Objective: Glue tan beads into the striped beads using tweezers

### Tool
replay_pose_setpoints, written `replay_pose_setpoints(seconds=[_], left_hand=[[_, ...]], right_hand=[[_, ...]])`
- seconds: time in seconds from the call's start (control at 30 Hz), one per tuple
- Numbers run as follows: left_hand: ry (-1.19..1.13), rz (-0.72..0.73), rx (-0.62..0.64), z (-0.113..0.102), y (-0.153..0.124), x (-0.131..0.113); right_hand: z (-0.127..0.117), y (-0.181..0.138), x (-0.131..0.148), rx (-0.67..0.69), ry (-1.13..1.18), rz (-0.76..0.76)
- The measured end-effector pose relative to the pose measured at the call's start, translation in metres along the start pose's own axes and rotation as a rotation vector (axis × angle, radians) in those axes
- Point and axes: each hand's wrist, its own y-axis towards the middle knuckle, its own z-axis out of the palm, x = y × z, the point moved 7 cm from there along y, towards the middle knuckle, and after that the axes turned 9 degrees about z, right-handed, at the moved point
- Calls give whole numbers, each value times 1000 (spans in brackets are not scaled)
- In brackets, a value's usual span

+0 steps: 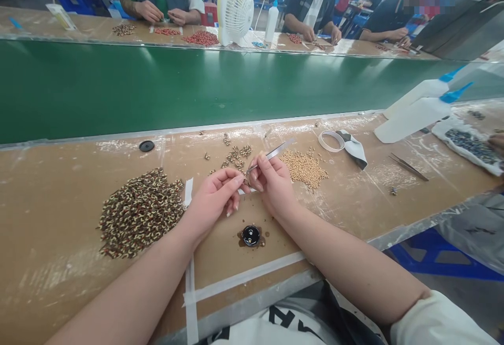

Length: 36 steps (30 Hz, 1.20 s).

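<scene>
My right hand (271, 179) is closed around metal tweezers (279, 148), their tip pointing toward my left fingers. Thumb and fingertips of my left hand (218, 187) are pinched together close to that tip; whatever small piece they hold is too small to make out. Below both hands sits a small black dish (251, 235) of dark liquid, with wet spots around it. Left of my left hand spreads a large pile of dark, cream-patterned small pieces (137, 213). Just beyond the hands lie several small assembled pieces (235, 157), and a heap of tan beads (305, 169) is to the right.
A tape roll (331, 141), a second pair of tweezers (408, 167) and two white squeeze bottles (413, 116) lie to the right. A black lid (147, 146) is at the back left. Beyond runs a green belt (189, 85), with people working across it.
</scene>
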Motion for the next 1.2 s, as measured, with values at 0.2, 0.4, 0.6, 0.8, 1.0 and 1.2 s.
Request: replay_pose_setpoints(seconds=[0.2,0.4,0.6,0.8,1.0,1.2], left_hand=[[-85,-11,-62,-2,2,-3],[-130,-16,-112,-6,3,-6],[-50,-9,-32,-2,2,-3],[94,-12,36,5,0,-7],[187,-11,18,-5,4,-3],[129,-18,-17,-6,3,-2]], right_hand=[[1,1,-2,-4,29,19],[2,1,-2,-2,25,26],[1,1,-5,14,74,31],[2,3,-10,22,86,58],[5,10,-11,45,90,73],[9,9,-10,74,135,58]])
